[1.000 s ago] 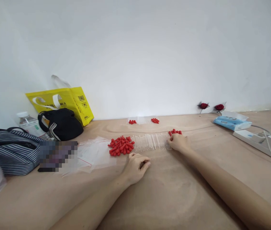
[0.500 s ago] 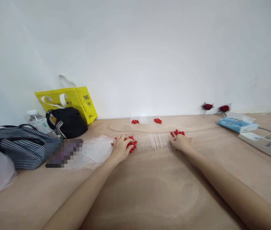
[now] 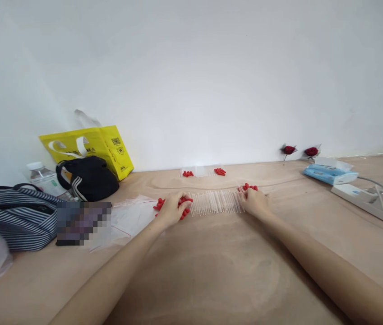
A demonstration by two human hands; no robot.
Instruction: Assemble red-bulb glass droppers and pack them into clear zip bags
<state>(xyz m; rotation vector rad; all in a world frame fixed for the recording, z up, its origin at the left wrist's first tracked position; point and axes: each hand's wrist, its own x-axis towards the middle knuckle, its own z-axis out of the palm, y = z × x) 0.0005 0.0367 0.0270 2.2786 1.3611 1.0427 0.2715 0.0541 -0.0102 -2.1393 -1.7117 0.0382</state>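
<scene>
A row of thin clear tubes lies across the middle of the wooden table. My left hand rests on a pile of small red caps at the row's left end, its fingers curled over them. At the right end, my right hand lies on the tubes with fingers bent, touching a few capped red tips. What, if anything, either hand grips is hidden under the fingers.
Clear zip bags lie left of the caps. Further left are a striped bag, a black bag, a yellow bag and a water bottle. Small bags with red caps sit by the wall. A blue pack and a power strip lie right.
My left hand has moved from the bare table forward onto the pile of red caps and stays there. My right hand has stayed at the right end of the tubes.
</scene>
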